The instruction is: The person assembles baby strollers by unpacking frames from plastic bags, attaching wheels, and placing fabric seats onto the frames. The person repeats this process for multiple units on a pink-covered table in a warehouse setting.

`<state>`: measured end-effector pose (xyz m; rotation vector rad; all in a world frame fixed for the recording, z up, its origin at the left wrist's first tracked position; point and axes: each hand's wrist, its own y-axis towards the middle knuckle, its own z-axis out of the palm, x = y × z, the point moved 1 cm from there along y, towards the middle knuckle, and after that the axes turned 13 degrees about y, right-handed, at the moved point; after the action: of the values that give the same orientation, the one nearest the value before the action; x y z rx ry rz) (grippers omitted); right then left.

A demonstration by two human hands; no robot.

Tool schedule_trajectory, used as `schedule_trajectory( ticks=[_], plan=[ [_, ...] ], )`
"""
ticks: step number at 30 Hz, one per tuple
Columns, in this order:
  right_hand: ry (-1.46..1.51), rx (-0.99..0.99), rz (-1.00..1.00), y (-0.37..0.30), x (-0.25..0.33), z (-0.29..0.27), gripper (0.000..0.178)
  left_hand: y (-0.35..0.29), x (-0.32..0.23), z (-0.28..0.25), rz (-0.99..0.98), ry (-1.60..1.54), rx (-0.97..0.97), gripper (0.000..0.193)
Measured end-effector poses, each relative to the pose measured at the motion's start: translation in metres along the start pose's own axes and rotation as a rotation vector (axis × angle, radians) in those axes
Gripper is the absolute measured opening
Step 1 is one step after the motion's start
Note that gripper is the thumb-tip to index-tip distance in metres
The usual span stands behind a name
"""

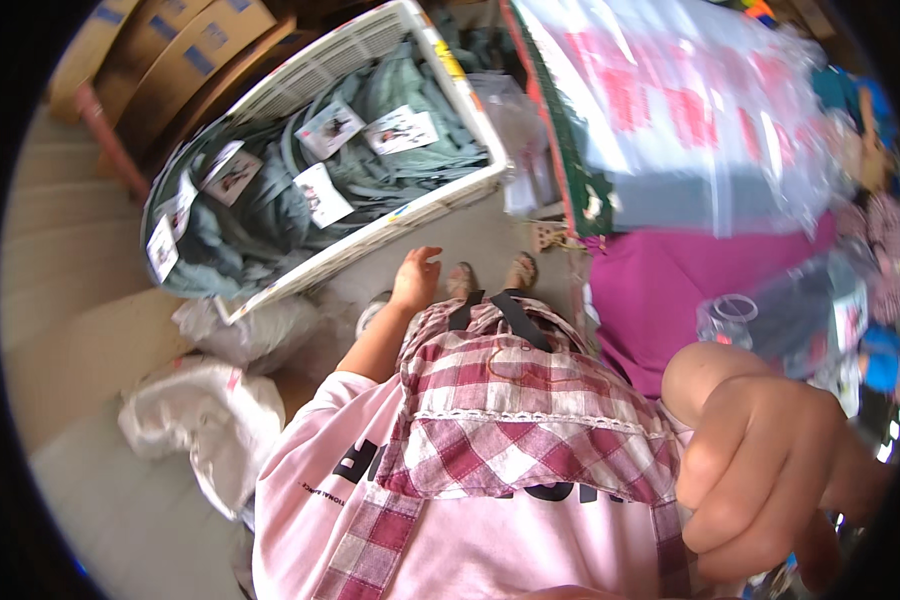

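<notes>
My left hand [417, 280] hangs beside my body with its fingers apart and nothing in them. It is nearest to the front edge of a white plastic basket [365, 233], a little apart from it. Dark green strappy cloth pieces [280, 190] with printed card tags [323, 195] fill the basket. Raised close to the camera at the lower right, my right hand [760, 460] has its fingers curled in. Whatever they may hold is hidden. Beyond it, magenta cloth [680, 290] lies on the right, next to a clear plastic bag [800, 310].
A plastic-wrapped stack [690, 110] with red print stands at the upper right. Cardboard boxes [185, 60] are at the upper left. A white sack [210, 430] and a crumpled clear bag [250, 330] sit on the left. My checked apron [530, 400] fills the lower middle.
</notes>
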<state>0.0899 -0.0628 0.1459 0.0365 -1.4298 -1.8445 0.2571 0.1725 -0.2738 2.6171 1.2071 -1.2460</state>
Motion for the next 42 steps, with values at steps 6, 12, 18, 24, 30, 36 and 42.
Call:
schedule_trajectory(
  ticks=[6,12,18,24,30,36,42],
  plan=[
    [0.309,0.112,-0.124,0.006,-0.02,-0.059,0.029,-0.04,0.005,-0.047,-0.142,0.065,-0.09,0.03],
    [0.413,0.199,-0.075,0.047,-0.082,-0.067,0.03,-0.066,0.049,-0.06,-0.382,0.105,-0.215,0.029],
    [0.419,0.145,0.252,0.099,-0.172,-0.062,0.019,-0.01,0.1,-0.074,-0.331,-0.083,-0.275,0.03],
    [-0.091,0.481,0.506,0.172,-0.338,-0.061,0.011,0.034,0.243,-0.152,-0.429,-0.15,-0.595,0.034],
    [-0.57,0.257,0.372,0.205,-0.476,-0.018,0.026,0.027,0.394,-0.298,-1.041,0.238,-1.049,0.072],
    [-0.766,0.312,0.778,0.196,-0.548,-0.007,0.013,0.008,0.483,-0.326,-1.323,0.008,-0.728,0.088],
    [-0.763,0.462,0.839,0.15,-0.534,-0.063,0.016,0.041,0.437,-0.329,-0.952,-0.218,-0.897,0.06]
  ],
)
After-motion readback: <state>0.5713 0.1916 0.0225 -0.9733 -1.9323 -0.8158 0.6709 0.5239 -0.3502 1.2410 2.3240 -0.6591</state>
